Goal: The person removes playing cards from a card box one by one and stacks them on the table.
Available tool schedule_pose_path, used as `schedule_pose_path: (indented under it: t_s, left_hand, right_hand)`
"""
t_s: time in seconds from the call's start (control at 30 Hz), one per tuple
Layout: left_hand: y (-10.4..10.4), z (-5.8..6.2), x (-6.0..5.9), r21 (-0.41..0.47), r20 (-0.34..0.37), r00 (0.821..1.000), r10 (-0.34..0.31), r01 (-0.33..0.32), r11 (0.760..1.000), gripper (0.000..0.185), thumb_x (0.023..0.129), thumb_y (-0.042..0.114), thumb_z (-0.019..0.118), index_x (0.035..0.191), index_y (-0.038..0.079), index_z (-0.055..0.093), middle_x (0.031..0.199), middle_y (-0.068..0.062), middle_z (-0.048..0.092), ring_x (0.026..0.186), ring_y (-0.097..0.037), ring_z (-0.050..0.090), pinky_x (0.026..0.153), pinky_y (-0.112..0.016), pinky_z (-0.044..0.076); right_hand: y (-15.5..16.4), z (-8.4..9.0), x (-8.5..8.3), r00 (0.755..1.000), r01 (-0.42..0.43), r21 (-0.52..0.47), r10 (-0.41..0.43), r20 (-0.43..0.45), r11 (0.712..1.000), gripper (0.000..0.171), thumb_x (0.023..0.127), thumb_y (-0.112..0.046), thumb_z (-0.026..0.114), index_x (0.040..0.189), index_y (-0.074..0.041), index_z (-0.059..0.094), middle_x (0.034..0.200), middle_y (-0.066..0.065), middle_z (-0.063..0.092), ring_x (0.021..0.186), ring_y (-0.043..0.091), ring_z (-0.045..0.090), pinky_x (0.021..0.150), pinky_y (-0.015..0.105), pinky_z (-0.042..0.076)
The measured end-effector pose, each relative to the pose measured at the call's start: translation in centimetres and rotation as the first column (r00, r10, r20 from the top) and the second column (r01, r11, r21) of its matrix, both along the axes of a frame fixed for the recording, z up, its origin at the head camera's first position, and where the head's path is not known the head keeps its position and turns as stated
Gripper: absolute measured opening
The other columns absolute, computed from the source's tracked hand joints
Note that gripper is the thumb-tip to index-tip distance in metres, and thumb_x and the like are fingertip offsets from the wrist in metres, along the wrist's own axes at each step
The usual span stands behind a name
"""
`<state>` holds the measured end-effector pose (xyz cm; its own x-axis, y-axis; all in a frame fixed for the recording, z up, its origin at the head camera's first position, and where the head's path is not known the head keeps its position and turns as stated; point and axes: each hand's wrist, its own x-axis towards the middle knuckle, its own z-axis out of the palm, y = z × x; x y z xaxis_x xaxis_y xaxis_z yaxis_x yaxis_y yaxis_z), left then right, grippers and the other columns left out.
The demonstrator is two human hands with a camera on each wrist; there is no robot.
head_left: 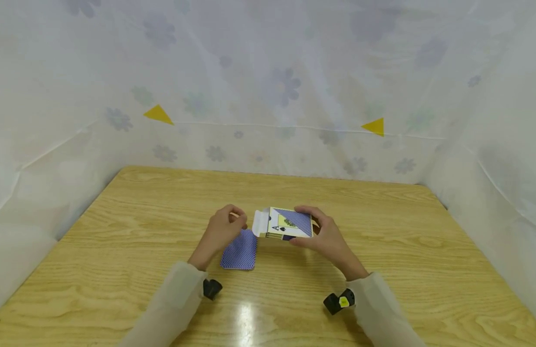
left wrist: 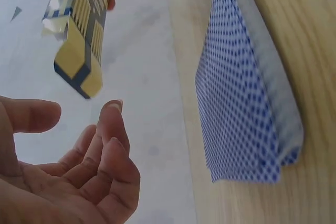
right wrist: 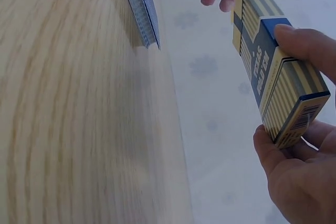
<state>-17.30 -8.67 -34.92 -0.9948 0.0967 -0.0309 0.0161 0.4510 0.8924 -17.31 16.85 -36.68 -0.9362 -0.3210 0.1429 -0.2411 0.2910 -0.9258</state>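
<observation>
My right hand [head_left: 326, 234] grips a playing card box [head_left: 289, 222] above the table, thumb on one side and fingers on the other. The box shows an ace of spades and a blue patterned half on its upper face; "Texas Hold 'Em" is printed on its side [right wrist: 261, 66]. Its end flap [head_left: 260, 222] sticks out toward my left hand [head_left: 224, 226]. That hand hovers just short of the flap, fingers loosely bent and nothing between them. Below it, a deck of blue-backed playing cards [head_left: 239, 250] lies face down in a stack, its far end partly hidden by the hand.
The wood-grain table [head_left: 164, 299] reaches back to a pale flowered curtain [head_left: 276, 159], which also hangs along both sides. Two yellow triangles [head_left: 159, 114] are on the curtain. Black wrist cameras [head_left: 212, 289] sit at both sleeves, low over the table.
</observation>
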Motion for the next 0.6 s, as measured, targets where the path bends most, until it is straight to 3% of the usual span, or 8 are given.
schedule_pose_path:
  t_s: [0.23, 0.6]
  left_hand:
    - [1.3, -0.2, 0.6, 0.088, 0.054, 0.994, -0.095, 0.09, 0.992, 0.035, 0.096, 0.02, 0.056, 0.123, 0.0, 0.048, 0.095, -0.018, 0.067, 0.075, -0.027, 0.065, 0.068, -0.038, 0.055]
    - [1.8, -0.5, 0.4, 0.187, 0.131, 0.977, -0.17, 0.144, 0.972, 0.04, 0.094, 0.011, 0.057, 0.127, -0.004, 0.04, 0.1, -0.019, 0.063, 0.072, -0.016, 0.059, 0.063, -0.031, 0.052]
  right_hand:
    - [-0.7, -0.1, 0.4, 0.998, -0.064, -0.017, 0.063, -0.023, 0.998, 0.071, 0.074, -0.007, 0.081, 0.136, -0.011, 0.047, 0.138, 0.013, 0.045, 0.115, 0.026, 0.048, 0.088, 0.019, 0.048]
    - [-1.0, -0.2, 0.4, 0.992, -0.099, 0.002, 0.098, -0.076, 0.995, 0.07, 0.075, -0.005, 0.079, 0.137, -0.008, 0.046, 0.14, 0.019, 0.043, 0.115, 0.027, 0.048, 0.092, 0.026, 0.047]
